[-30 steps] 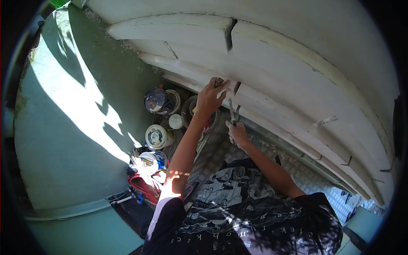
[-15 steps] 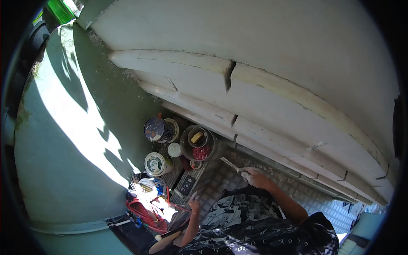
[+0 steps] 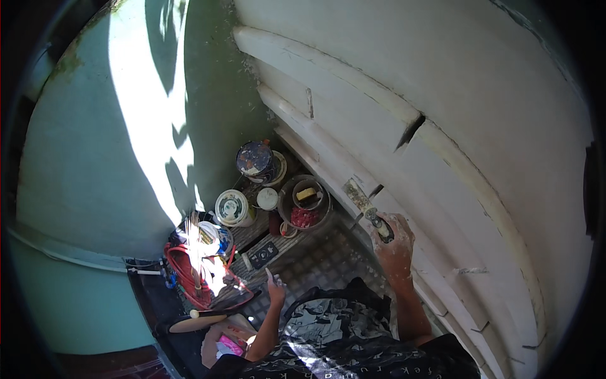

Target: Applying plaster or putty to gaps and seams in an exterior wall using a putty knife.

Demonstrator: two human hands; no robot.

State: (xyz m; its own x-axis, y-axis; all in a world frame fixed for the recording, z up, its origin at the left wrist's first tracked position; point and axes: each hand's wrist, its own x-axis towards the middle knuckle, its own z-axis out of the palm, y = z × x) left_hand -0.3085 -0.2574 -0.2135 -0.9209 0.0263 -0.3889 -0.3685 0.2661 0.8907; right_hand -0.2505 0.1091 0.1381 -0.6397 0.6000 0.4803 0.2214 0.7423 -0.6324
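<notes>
the right hand [image 3: 398, 245] wraps the scraper [image 3: 367, 209], near the dark gap [image 3: 376, 191] in the edge of the middle moulding [image 3: 322, 143], contact unclear; the left hand [image 3: 276, 290], index finger out, looks empty; a low blade angle should spare that edge

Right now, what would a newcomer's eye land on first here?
Probably the glaring white patch of sunlight on the pale green wall at left. Next might come the flat-bladed scraper with a speckled blade in the person's right-hand grip, in front of the off-white ridged surface. Near the centre, a round grey bucket holds a yellow block and something red.
</notes>
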